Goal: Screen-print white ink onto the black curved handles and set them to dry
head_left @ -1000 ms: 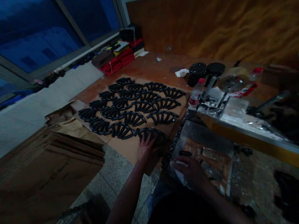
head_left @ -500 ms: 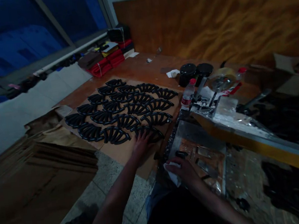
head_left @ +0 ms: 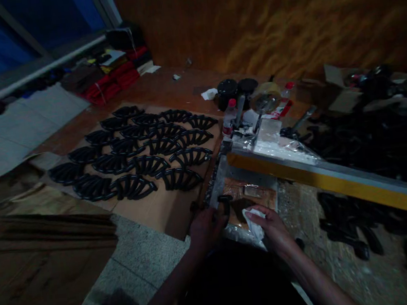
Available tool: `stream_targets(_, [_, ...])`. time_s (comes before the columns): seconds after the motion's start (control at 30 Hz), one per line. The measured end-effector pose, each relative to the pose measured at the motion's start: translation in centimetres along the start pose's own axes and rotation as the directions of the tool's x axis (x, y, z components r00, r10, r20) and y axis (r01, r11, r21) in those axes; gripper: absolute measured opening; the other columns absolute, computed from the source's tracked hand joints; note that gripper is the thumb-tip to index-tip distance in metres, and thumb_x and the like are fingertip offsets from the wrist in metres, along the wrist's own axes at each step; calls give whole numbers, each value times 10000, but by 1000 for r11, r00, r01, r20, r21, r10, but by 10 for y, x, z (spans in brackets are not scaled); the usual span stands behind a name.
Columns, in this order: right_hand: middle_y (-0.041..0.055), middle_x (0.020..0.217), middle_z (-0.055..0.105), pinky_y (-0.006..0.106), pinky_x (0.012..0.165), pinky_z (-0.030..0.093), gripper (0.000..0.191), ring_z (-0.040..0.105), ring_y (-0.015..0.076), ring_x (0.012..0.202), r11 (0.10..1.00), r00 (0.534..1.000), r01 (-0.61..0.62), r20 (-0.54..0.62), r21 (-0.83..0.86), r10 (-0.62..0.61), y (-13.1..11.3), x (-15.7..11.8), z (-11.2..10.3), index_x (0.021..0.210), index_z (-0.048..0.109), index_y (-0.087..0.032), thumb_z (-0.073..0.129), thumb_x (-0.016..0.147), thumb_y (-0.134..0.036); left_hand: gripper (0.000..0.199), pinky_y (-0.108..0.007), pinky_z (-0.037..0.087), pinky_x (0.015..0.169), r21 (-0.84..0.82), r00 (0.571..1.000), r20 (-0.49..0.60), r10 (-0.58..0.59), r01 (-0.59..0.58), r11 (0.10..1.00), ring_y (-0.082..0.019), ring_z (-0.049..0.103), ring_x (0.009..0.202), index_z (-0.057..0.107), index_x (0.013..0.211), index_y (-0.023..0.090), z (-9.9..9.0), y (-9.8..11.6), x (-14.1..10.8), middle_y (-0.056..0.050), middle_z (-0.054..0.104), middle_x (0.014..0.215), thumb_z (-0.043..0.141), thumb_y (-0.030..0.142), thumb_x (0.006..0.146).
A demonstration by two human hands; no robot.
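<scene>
In the head view, my left hand point(head_left: 206, 228) is over the near left corner of the work plate, fingers closed on the lower end of a black curved piece point(head_left: 225, 200). The piece stands upright, its bent tip on top; shadow blurs the fingertips. My right hand point(head_left: 275, 230) pinches a crumpled white cloth or tissue point(head_left: 255, 221) just to the right. Beneath both hands lies a plastic-covered work plate point(head_left: 238, 186) with a brown surface. Several black curved pieces point(head_left: 135, 184) lie in overlapping fan-like rows on a cardboard sheet point(head_left: 147, 210) to the left.
A yellow-edged bar point(head_left: 283, 173) crosses behind the plate. Beyond it stand a red-capped bottle point(head_left: 229, 117), two black jars point(head_left: 228, 91) and a tape roll point(head_left: 265, 97). Loose black pieces point(head_left: 365, 149) pile up on the right. Folded cardboard point(head_left: 44, 239) lies left.
My left hand has left the laid-out rows, moved right to the work plate and closed on the black piece there. My right hand still holds the white cloth. The view has turned right.
</scene>
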State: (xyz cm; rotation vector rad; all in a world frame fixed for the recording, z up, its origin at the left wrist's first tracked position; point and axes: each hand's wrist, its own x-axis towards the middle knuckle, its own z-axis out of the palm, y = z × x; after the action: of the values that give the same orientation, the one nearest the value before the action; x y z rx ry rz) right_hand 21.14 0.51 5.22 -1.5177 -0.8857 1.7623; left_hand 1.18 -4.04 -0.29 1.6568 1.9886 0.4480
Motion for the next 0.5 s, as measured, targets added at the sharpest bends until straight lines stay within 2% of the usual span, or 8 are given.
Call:
stream_targets(0.13, [-10,578,628,250,499,350,511,499,128,489,998,996,-8,-93,61,13,6,-5,-24,746,709,-171,894,429,-526,408,-302,475,779,169,980,146,-134,108,980,-234,656,1015,570,1168,177,14,35,3,-106,670,1129,524,487,907])
stream_targets(0.27, [-12,578,624,242,500,338,486,483,117,489,995,992,1,-126,101,11,13,-12,-39,730,708,-171,884,444,-523,325,-291,455,737,241,966,210,-154,101,965,-228,669,984,578,1131,198,4,39,11,-92,690,1104,461,432,938])
stream_targets(0.33, [-15,572,613,242,508,338,465,474,114,497,994,991,26,-135,107,-12,15,-13,-49,715,709,-170,872,462,-525,322,-287,450,724,242,973,152,-176,136,961,-228,670,974,592,1109,203,-7,26,8,-94,699,1091,428,429,948])
stream_targets(0.4, [-12,582,613,246,527,350,438,486,121,519,991,984,80,-169,110,-61,17,-12,-61,692,705,-171,859,482,-523,363,-294,455,706,223,968,43,-246,230,947,-238,670,984,586,1161,210,-19,3,6,-105,697,1112,383,436,961])
stream_targets(0.43, [-12,589,614,248,533,354,426,491,124,527,987,977,112,-194,115,-88,17,-10,-68,686,702,-172,852,496,-523,408,-309,462,686,225,954,-9,-301,295,928,-256,673,979,585,1174,220,-25,-12,5,-105,698,1112,354,482,963])
stream_targets(0.5, [-11,596,616,253,541,360,420,495,128,533,978,964,153,-241,143,-116,16,-6,-81,686,697,-172,846,506,-521,413,-324,484,671,223,922,-18,-387,381,897,-275,683,961,627,1078,214,-34,-41,7,-95,716,1051,372,512,949])
